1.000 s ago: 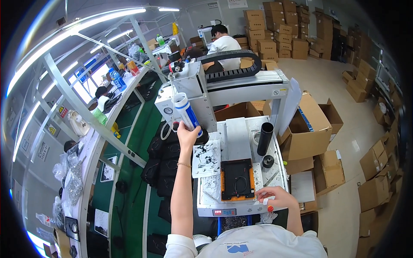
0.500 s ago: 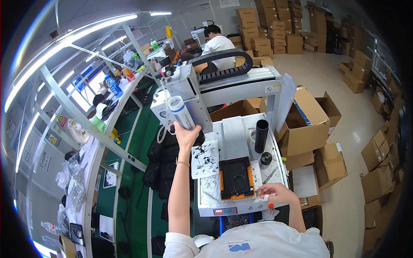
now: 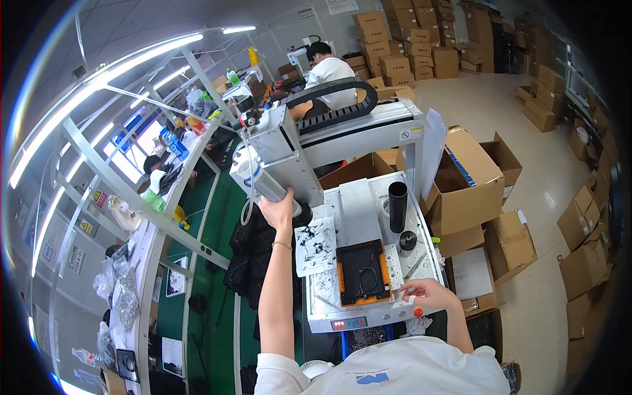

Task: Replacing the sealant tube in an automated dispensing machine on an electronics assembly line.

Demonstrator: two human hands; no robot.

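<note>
My left hand [image 3: 277, 209] is closed around a clear cylindrical tube [image 3: 263, 184] with a blue band, tilted against the head of a gantry machine [image 3: 280, 141]. My right hand [image 3: 428, 293] rests by the front right of the machine bed, fingers stretched loosely toward an orange-edged fixture [image 3: 341, 276]; one finger has a white wrap. In the fixture lies a black panel [image 3: 359, 260] with a thin looped cable. A black cylinder [image 3: 397, 207] stands upright at the back right of the bed, with a round black part [image 3: 408, 240] in front of it.
A white sheet with black smears [image 3: 316, 243] lies left of the fixture. A red button [image 3: 418, 312] is on the machine's front. Open cardboard boxes [image 3: 467, 191] stand to the right. Dark packs [image 3: 245, 263] lie on the green belt at left. Beyond the machine sits another person [image 3: 336, 76].
My left hand has shifted slightly down, and the tube's top has tipped to the left. My right hand stays near the same spot. The whole view has shifted a little.
</note>
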